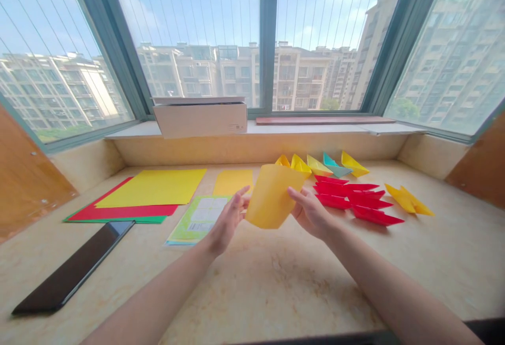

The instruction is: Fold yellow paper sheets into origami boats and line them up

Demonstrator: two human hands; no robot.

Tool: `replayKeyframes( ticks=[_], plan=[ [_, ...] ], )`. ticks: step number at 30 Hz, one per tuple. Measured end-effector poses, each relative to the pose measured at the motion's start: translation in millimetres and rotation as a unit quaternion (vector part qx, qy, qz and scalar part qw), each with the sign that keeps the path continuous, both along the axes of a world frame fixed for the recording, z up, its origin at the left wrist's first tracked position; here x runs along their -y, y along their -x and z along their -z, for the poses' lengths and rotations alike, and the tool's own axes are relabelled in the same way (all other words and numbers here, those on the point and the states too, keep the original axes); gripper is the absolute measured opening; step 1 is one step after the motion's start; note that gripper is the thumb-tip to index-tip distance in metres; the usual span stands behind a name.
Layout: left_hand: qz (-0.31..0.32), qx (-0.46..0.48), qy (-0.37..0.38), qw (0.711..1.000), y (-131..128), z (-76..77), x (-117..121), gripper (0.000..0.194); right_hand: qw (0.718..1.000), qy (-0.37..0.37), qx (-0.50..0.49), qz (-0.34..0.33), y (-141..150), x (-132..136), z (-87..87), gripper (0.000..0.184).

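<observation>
A folded orange-yellow sheet of paper [271,196] is held up above the stone sill between both hands. My left hand [229,219] grips its left edge with fingers curled round it. My right hand [311,211] pinches its right edge, thumb on the front. Behind the sheet lie several folded paper boats: yellow ones [300,164], a teal one [334,166] and a row of red ones [357,200].
A stack of yellow, red and green sheets [145,192] lies at the left, with another orange sheet [233,181] and a paper packet [199,219] beside it. A dark tablet [74,269] lies at front left. A cardboard box [200,117] stands on the window ledge.
</observation>
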State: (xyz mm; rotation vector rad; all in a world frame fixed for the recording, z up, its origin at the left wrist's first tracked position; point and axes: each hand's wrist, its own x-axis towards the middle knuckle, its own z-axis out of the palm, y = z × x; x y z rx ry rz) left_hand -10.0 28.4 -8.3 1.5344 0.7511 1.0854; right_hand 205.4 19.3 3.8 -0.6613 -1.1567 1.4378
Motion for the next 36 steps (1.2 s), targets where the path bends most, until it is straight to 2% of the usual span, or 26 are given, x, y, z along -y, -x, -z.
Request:
replayKeyframes(
  ticks=[2,4,7,11,15,18,20,22,25,26,30,33,36],
  plan=[
    [0.053,0.059,0.07,0.994,-3,-2.4,3,0.063,1.0,0.006,0.002,-0.012,2,1,2.5,0.037],
    [0.063,0.083,0.101,0.989,-4,-4.7,5,0.052,1.0,0.012,0.019,-0.01,2,-1,6.5,0.037],
    [0.031,0.073,0.113,0.99,0,-6.1,3,0.037,0.996,0.003,0.088,0.034,-2,-8,13.9,0.037],
    [-0.015,-0.009,0.104,0.994,3,-2.7,-4,0.033,0.969,-0.027,0.199,0.142,-8,-16,21.3,0.029],
    [-0.074,-0.035,0.109,0.991,0,2.0,-6,0.03,0.961,-0.032,0.2,0.191,-7,-18,22.0,0.029],
    [-0.091,0.031,0.126,0.987,0,0.0,-6,0.03,0.965,-0.029,0.165,0.203,-6,-18,20.2,0.03],
    [-0.083,0.096,0.139,0.982,2,-4.5,-4,0.032,0.974,-0.026,0.116,0.194,-5,-17,19.2,0.031],
    [-0.043,0.132,0.147,0.979,3,-8.9,-2,0.036,0.985,-0.013,0.069,0.155,-4,-16,18.7,0.034],
    [0.005,0.102,0.152,0.983,1,-8.6,-1,0.04,0.996,-0.002,0.054,0.066,1,-9,19.1,0.038],
    [-0.004,0.084,0.152,0.985,1,-6.3,-2,0.038,0.997,-0.006,0.066,0.038,3,-6,19.4,0.039],
    [-0.106,0.068,0.156,0.98,2,3.9,-11,0.037,0.995,-0.021,0.084,-0.042,8,-1,19.4,0.05],
    [-0.125,0.065,0.147,0.979,6,4.5,-18,0.037,0.999,-0.01,0.028,-0.042,3,-6,15.6,0.07],
    [-0.085,-0.006,0.139,0.987,8,0.9,-17,0.039,1.0,0.013,0.002,-0.007,-7,-12,9.5,0.066]
  ],
)
